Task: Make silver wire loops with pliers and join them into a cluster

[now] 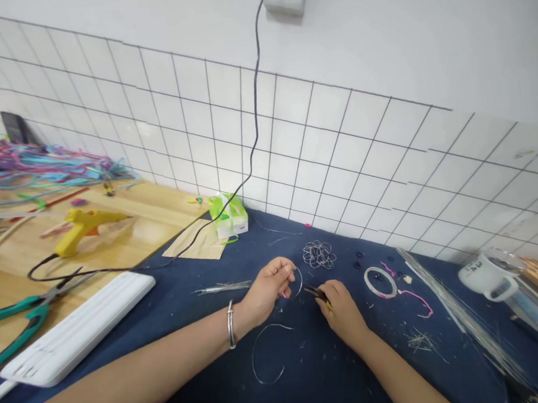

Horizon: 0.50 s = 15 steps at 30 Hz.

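Note:
My left hand (275, 280), with a silver bangle at the wrist, pinches a thin wire bent into a loop (300, 281). A small pink bit shows under its fingers. My right hand (341, 307) is closed around small pliers (317, 293) with dark jaws and a trace of yellow on the handle. The jaws point left, close to the wire loop; whether they touch it I cannot tell. Behind both hands lies a cluster of wire flower shapes (319, 255). A loose curved wire (253, 358) rests on the dark blue cloth in front of my left hand.
Straight wires (224, 287) lie left, a long wire bundle (464, 310) right. A white ring-shaped roll (380, 283), wire scraps (422, 340) and a mug (486, 274) are also right. Leftward are a power strip (81, 328), green-handled scissors (33, 316), a yellow glue gun (85, 228) and a tissue pack (229, 216).

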Each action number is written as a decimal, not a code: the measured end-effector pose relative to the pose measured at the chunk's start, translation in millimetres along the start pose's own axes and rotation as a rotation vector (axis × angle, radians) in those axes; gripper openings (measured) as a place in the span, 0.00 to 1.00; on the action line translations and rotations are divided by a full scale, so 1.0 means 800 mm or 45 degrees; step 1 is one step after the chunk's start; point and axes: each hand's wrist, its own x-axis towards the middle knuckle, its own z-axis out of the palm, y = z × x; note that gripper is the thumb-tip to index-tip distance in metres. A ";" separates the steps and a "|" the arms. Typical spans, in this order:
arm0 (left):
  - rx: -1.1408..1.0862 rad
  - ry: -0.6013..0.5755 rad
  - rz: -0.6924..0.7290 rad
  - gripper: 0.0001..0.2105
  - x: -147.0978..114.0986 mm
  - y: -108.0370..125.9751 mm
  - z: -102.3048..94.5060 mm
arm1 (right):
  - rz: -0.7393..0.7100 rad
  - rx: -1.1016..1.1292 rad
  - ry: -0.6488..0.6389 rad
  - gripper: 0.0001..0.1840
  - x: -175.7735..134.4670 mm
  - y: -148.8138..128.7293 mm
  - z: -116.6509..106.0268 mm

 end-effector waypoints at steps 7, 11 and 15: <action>0.225 0.046 0.000 0.09 -0.016 -0.015 0.019 | -0.047 -0.249 0.156 0.15 -0.005 -0.001 -0.006; 0.268 0.053 0.010 0.10 -0.018 -0.026 0.027 | -0.072 -0.324 0.164 0.16 -0.005 -0.001 -0.008; 0.270 0.000 -0.040 0.11 -0.018 -0.032 0.029 | -0.088 -0.358 0.131 0.16 -0.003 -0.001 -0.007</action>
